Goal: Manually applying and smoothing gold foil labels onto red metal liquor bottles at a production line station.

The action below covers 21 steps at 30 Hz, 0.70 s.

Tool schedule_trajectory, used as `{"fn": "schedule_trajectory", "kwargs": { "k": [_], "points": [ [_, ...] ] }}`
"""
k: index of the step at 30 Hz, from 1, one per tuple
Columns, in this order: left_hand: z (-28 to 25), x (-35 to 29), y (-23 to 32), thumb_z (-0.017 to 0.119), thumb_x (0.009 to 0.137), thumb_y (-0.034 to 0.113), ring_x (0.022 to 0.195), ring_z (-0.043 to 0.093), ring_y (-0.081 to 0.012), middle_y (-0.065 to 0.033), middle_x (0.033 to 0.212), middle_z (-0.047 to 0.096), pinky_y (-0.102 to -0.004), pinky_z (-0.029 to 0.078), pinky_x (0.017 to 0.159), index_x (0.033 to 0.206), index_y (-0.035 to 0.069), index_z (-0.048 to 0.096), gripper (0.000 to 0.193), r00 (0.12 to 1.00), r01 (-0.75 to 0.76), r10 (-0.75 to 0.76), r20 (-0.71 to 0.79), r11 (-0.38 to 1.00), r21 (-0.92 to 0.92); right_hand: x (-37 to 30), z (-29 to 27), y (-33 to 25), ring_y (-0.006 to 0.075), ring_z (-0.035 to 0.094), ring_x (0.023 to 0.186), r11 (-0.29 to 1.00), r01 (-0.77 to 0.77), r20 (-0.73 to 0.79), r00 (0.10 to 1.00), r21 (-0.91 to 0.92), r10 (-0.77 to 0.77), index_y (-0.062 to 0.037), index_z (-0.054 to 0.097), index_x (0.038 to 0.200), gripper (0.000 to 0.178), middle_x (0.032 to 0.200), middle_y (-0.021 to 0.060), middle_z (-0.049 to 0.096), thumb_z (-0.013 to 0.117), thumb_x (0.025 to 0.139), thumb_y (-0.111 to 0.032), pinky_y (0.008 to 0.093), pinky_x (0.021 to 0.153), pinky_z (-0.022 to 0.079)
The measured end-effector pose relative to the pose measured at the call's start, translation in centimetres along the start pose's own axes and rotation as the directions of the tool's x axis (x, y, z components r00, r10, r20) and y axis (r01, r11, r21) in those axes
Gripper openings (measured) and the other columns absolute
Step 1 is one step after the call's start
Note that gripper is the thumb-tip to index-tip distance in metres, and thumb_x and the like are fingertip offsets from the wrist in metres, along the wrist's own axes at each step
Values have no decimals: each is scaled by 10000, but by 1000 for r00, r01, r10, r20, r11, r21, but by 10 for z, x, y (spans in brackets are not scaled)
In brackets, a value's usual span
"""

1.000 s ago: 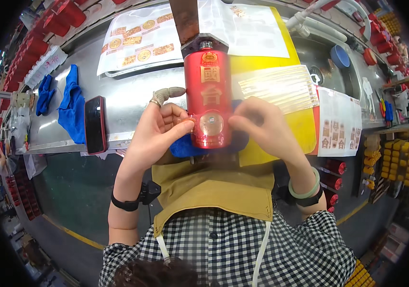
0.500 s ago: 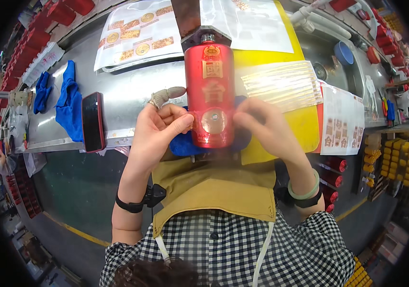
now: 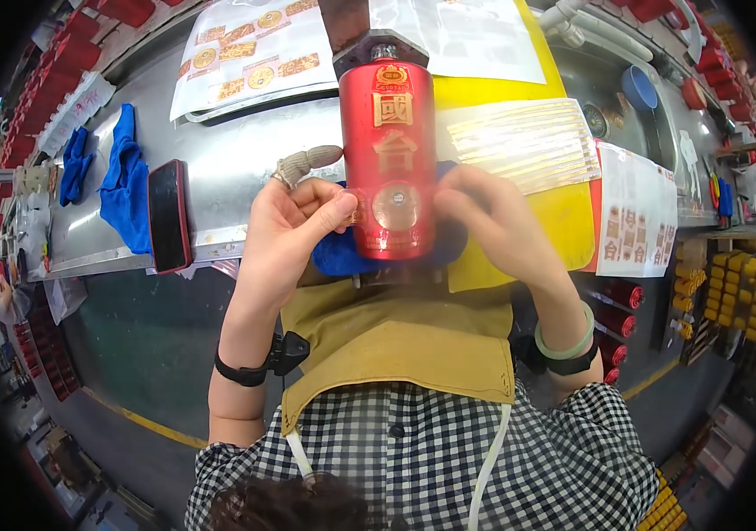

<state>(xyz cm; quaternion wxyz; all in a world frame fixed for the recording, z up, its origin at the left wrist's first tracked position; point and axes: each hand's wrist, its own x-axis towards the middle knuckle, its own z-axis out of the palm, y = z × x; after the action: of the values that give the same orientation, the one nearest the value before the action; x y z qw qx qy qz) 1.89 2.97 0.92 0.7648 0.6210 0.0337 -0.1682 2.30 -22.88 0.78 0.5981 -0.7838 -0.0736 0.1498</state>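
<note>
A red bottle with gold characters lies with its neck away from me, its base over a blue cloth. Near its base is a pale round medallion, on what looks like a thin clear decal film. My left hand is closed at the bottle's left side, thumb and finger pinching a small gold-patterned end of the film. A grey ribbed finger cover sits on its outstretched index finger. My right hand curls against the bottle's right side; its fingertips are partly hidden and what they pinch cannot be made out.
A dark angular holder backs the bottle's neck. Printed decal sheets and a gold-striped sheet lie around, the latter over a yellow board. On the left are a phone and a blue glove. A blue bowl stands right.
Both hands keep nearly the same hold beside the bottle. The whole scene has shifted slightly upward in view, and my right fingers are a little higher along the bottle's side.
</note>
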Motion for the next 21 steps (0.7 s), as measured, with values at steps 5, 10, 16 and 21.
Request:
{"fn": "schedule_trajectory", "kwargs": {
  "k": [5,10,16,21],
  "points": [
    [1,-1,2,724,969,69,881,634,-115,-52,945,661,-272,510,808,1440,-22,483,537,1000,-1,2,-11,1000,11,0,0,0,89,465,711,1000,-11,7,1000,-9,11,27,655,985,207,772,12,588,658,1015,-178,279,640,415],
    [3,-1,1,691,977,43,876,602,-112,-35,965,649,-276,491,785,1435,-24,495,503,999,-33,33,-10,999,1,-1,-3,-5,76,463,695,1000,-12,1,1000,2,12,19,659,983,192,755,3,586,662,1009,-171,272,633,410],
    [5,-4,19,681,975,44,871,596,-96,-11,967,629,-253,474,774,1428,-13,510,487,994,-110,112,-19,993,51,8,-17,-22,66,472,668,997,70,23,997,43,-71,10,679,1002,165,761,4,645,661,995,-154,265,614,412],
    [6,8,33,665,989,55,824,564,-83,0,948,616,-243,448,734,1408,-10,531,445,978,-201,205,-44,976,82,20,-27,-37,67,481,668,993,120,27,992,-12,-119,18,692,1035,178,812,22,697,654,998,-153,260,613,417]
  ]
}}
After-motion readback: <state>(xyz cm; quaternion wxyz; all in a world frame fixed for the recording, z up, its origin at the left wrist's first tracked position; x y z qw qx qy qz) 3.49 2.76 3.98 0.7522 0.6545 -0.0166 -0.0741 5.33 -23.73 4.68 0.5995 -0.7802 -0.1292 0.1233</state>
